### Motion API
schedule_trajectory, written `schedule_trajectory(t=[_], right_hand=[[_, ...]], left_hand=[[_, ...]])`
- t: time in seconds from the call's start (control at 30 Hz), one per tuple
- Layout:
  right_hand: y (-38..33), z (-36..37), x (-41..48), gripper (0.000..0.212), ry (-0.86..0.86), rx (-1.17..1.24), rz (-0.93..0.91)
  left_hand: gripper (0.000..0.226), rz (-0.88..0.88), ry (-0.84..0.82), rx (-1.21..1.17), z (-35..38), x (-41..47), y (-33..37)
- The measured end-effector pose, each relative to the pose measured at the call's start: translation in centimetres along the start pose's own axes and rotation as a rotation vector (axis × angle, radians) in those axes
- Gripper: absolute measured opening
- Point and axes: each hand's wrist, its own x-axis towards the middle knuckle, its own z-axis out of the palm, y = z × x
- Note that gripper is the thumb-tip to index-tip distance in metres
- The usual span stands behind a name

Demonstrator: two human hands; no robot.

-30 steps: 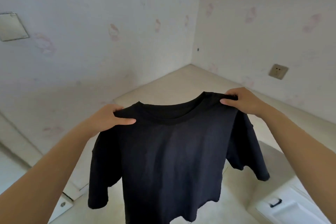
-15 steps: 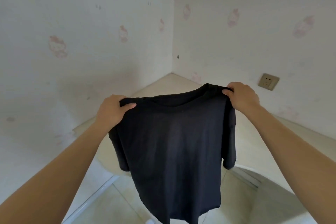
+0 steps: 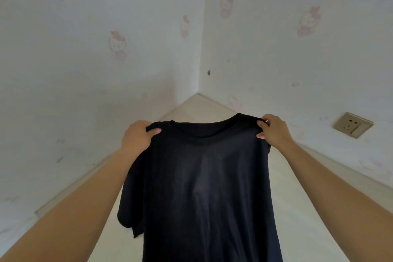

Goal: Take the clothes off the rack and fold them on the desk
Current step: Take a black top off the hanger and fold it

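Head view
Shirt: a black T-shirt (image 3: 204, 187) is held up in the air by its two shoulders. The neckline is at the top and the body hangs straight down in front of the desk (image 3: 297, 208).
Shirt's lower end: the hem runs off the bottom of the view, so whether it touches the desk cannot be told.
Left grip (image 3: 136, 136): clamped on the shirt's left shoulder, thumb on the near face and fingers curled over the top edge.
Right grip (image 3: 274, 132): clamped on the right shoulder, pinching the cloth between thumb and fingertips.
Sleeve (image 3: 129, 215): the left one hangs loose below the left forearm.
Desk: a pale top set into the corner where two walls meet.
Wall (image 3: 63, 70): pale paper with faint pink cartoon figures.
Socket (image 3: 352, 125): on the right wall, just above the desk, well apart from the right grip.
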Motion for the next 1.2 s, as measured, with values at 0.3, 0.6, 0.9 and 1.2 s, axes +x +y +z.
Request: schedule_trajectory(t=[0.3, 0.6, 0.9, 1.2], right_hand=[[4.0, 10.2, 14.0, 0.021, -0.135, -0.028, 0.046], [4.4, 16.2, 27.6, 0.025, -0.158, -0.023, -0.023], [6.9, 20.0, 28.8, 0.071, -0.602, -0.28, -0.123], [14.8, 18.6, 13.5, 0.053, -0.649, -0.381, -0.268]], left_hand=[[0.033, -0.208, 0.085, 0.336, 8.2, 10.8, -1.8], [0.035, -0.246, 0.278, 0.341, 13.3, 22.0, -0.3], [0.057, -0.108, 0.192, 0.25, 18.9, 20.9, -2.7], [0.057, 0.086, -0.233, 0.445, 26.5, 2.7, -5.4]])
